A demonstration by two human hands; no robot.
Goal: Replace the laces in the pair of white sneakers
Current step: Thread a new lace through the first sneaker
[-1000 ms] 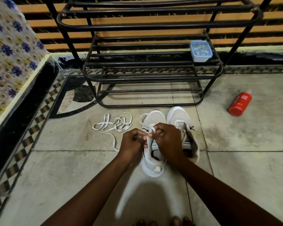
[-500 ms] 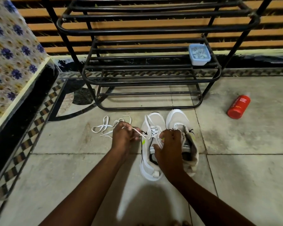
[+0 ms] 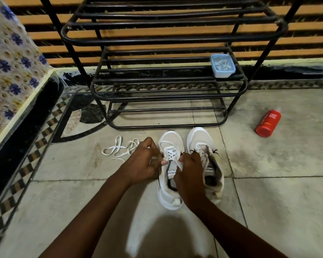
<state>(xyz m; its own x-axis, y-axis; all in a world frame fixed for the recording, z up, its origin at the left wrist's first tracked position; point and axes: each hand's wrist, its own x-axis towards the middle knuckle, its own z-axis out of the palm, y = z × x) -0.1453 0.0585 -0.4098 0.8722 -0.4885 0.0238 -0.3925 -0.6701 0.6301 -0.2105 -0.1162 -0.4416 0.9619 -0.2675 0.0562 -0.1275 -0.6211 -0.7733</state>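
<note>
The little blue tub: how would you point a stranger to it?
Find the black metal shoe rack standing behind the white sneakers. Partway down, at a shelf's right end, sits the little blue tub. It is square and pale with white bits inside, unlike the red bottle lying on the floor.

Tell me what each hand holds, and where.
Both pinch the lace in the left sneaker, near the eyelets: left hand one strand, right hand the other.

left hand [image 3: 143,162]: fingers pinch lace [image 3: 171,153] | right hand [image 3: 190,173]: fingers pinch lace
</note>
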